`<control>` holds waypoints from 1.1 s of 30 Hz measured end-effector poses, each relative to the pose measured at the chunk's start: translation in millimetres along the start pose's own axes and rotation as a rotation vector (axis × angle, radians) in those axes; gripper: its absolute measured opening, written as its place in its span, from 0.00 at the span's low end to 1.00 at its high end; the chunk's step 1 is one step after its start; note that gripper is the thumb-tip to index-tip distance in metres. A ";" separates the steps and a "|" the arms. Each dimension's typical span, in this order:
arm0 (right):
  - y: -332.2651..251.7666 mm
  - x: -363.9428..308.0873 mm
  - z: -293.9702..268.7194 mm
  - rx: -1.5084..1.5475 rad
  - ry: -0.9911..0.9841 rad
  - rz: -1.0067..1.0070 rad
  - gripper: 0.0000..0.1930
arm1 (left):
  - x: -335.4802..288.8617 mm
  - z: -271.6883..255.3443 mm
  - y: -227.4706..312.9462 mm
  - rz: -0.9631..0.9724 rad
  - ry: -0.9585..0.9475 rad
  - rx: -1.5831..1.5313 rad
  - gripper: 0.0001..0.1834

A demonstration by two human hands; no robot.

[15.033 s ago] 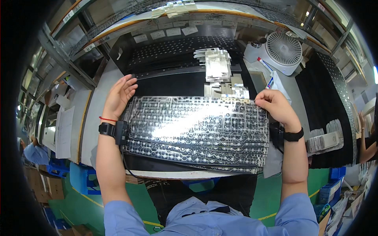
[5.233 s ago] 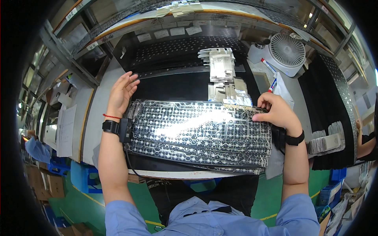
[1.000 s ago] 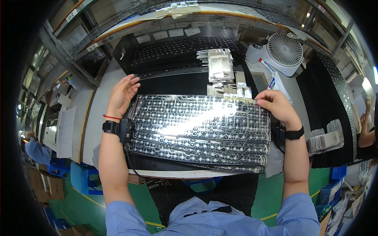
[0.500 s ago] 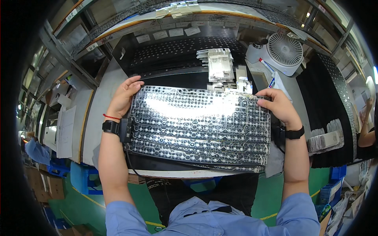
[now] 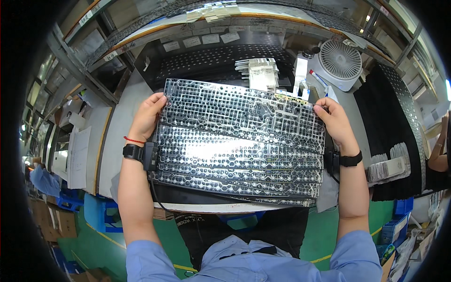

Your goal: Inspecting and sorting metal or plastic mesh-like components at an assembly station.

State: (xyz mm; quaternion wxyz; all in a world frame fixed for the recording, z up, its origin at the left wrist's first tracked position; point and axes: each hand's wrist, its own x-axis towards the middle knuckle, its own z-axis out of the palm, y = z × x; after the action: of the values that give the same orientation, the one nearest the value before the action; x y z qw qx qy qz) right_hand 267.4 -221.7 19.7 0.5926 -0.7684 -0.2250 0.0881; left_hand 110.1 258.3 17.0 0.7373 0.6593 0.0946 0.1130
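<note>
A clear plastic keyboard membrane sheet (image 5: 221, 105) with silver and dark circuit patterns spans the space between my hands. My left hand (image 5: 148, 115) pinches its left edge, thumb and fingers closed. At the right edge, my right hand (image 5: 334, 117) grips the sheet near its far corner between thumb and fingers. Beneath and nearer to me lies a fanned stack of similar sheets (image 5: 235, 177), their near edges staggered. The held sheet sits over the far part of this stack; whether its near edge touches the stack, I cannot tell.
Behind the sheets stands a pile of pale flat pieces (image 5: 264, 74). A white fan (image 5: 340, 66) and a red-and-white marker (image 5: 318, 77) are at the back right. More pale pieces (image 5: 389, 167) lie on black material at right. A shelf (image 5: 225, 23) crosses the far side.
A top sheet has shifted away from me and fanned off the stack, uncovering the sheets under it. The dark surface behind is now covered. My right hand has moved slightly farther away.
</note>
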 end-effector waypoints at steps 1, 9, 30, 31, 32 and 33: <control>-1.9 -0.1 1.4 0.024 0.013 -0.018 0.03 | 3.7 -7.6 -4.9 0.018 -0.012 0.000 0.09; -5.8 0.3 4.7 0.246 0.006 -0.038 0.07 | 8.7 -18.4 -8.7 0.098 0.072 -0.093 0.09; -17.5 -5.2 6.2 0.357 0.262 -0.143 0.11 | 8.8 -29.1 -10.8 0.209 0.068 -0.208 0.13; -17.0 -5.7 3.1 0.347 0.259 -0.156 0.09 | 7.7 -21.9 -7.5 0.183 0.095 -0.210 0.12; -15.3 -5.2 -0.3 0.340 0.252 -0.169 0.08 | 5.0 -16.2 -3.3 0.158 0.126 -0.208 0.12; -14.2 -4.9 -2.1 0.334 0.246 -0.182 0.07 | 2.9 -9.8 0.3 0.133 0.156 -0.206 0.11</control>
State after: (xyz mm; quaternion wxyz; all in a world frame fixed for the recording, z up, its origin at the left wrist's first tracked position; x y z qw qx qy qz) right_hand 260.6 -223.0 33.2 0.7400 -0.6412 -0.2018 -0.0238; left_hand 110.0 268.5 16.2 0.7823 0.5742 0.0959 0.2216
